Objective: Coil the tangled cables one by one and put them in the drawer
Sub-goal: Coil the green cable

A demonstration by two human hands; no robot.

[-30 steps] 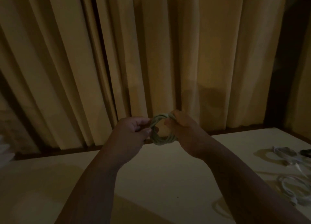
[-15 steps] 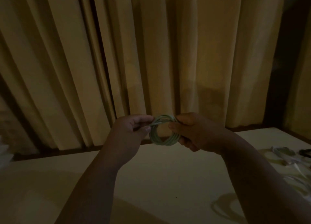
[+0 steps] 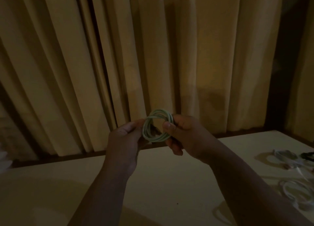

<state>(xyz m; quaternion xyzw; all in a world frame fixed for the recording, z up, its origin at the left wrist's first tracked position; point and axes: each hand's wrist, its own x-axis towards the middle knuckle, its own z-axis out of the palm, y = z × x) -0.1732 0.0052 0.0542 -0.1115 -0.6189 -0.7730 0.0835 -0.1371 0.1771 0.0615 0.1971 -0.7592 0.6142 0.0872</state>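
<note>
Left hand at 9 o'clock and right hand at 3 pinch a pale green coiled cable above the counter; a snugly tucked tail should secure it.

Pale green cable, wound into a small tight coil, held upright above the surface, pinched between my left hand and right hand. Loose whitish cables lie tangled at far right on the surface.

Pale table; loose white cables at right edge, dark cable beyond them.
</note>
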